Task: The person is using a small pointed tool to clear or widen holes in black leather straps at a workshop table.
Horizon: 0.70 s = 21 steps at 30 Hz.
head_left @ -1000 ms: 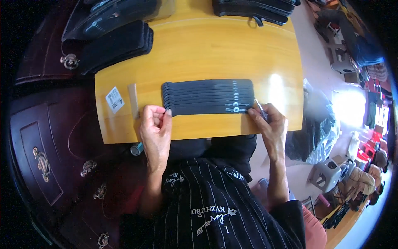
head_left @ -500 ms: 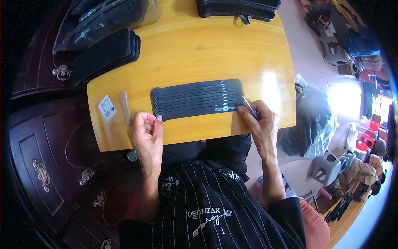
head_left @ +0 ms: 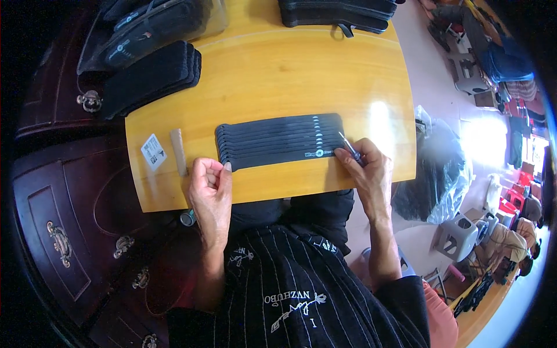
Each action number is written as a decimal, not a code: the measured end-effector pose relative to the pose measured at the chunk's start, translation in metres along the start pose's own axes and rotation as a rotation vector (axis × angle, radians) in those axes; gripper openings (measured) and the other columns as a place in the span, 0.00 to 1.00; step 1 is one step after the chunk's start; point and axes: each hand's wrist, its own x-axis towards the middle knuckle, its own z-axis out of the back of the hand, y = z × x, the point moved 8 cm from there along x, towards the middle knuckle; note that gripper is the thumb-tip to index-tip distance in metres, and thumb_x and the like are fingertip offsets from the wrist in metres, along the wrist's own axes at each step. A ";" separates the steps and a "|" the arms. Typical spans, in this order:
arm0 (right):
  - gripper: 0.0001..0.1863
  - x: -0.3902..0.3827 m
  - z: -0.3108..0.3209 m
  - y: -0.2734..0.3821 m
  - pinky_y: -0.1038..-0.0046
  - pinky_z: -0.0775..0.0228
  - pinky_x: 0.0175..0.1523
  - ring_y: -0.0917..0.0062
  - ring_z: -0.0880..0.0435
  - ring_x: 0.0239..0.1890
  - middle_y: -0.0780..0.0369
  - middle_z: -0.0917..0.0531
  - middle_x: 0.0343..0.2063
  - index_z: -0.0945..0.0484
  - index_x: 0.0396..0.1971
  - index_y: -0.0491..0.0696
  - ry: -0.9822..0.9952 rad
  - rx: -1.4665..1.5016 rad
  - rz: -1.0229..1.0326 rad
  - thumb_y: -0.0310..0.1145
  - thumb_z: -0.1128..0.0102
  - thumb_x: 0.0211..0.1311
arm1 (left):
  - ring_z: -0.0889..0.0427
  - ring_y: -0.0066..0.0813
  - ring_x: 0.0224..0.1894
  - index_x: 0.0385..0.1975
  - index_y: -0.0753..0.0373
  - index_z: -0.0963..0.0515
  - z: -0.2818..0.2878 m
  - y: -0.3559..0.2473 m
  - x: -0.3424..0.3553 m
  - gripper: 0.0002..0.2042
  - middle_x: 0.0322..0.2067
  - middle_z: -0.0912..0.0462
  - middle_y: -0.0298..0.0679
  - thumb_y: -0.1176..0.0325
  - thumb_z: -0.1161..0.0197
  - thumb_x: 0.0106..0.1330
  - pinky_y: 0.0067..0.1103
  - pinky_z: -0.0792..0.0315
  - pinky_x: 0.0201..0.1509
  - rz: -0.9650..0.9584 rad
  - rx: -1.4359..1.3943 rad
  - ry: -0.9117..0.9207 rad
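A fanned stack of black straps (head_left: 272,139) lies on the yellow table, each overlapping the one behind, with white marks toward the right end. My left hand (head_left: 210,188) is closed at the near left corner, thumb and forefinger pinching the end of the nearest strap. At the other end, my right hand (head_left: 371,165) is closed around a slim tool with a thin metal shaft (head_left: 346,141) and dark handle, perhaps an awl or small screwdriver. Its tip points up and left beside the straps. My right thumb touches the near right corner of the stack.
On the table (head_left: 278,69), a wooden strip (head_left: 178,152) and a white label (head_left: 153,152) lie left of the straps. Black strap bundles (head_left: 154,78) sit far left near a clear bag (head_left: 203,20); more bundles (head_left: 336,16) lie at the back. A plastic-wrapped bundle (head_left: 435,174) stands right.
The whole view has shifted slightly, with the table and both hands a little farther right in the picture. Both hands keep their places at the strap ends.
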 end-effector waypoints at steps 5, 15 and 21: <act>0.12 0.003 -0.002 -0.001 0.73 0.31 0.28 0.77 0.24 0.20 0.58 0.21 0.18 0.24 0.27 0.41 -0.043 0.002 0.083 0.34 0.32 0.53 | 0.33 0.12 0.16 0.28 0.64 0.32 0.006 0.004 0.001 0.08 0.16 0.29 0.29 0.76 0.38 0.62 0.13 0.39 0.19 -0.081 0.078 -0.022; 0.10 0.019 0.000 -0.003 0.81 0.34 0.22 0.86 0.25 0.17 0.65 0.22 0.14 0.22 0.26 0.42 0.138 0.049 0.011 0.33 0.31 0.54 | 0.28 0.16 0.12 0.33 0.64 0.31 0.006 0.021 0.001 0.09 0.16 0.25 0.35 0.67 0.39 0.65 0.12 0.42 0.10 0.378 -0.254 0.264; 0.13 -0.008 -0.013 0.021 0.79 0.33 0.23 0.85 0.24 0.18 0.66 0.23 0.14 0.20 0.26 0.43 0.195 0.183 0.052 0.38 0.34 0.58 | 0.22 0.20 0.20 0.38 0.68 0.27 0.005 0.003 -0.007 0.10 0.24 0.22 0.39 0.65 0.43 0.69 0.14 0.29 0.20 0.242 -0.385 0.192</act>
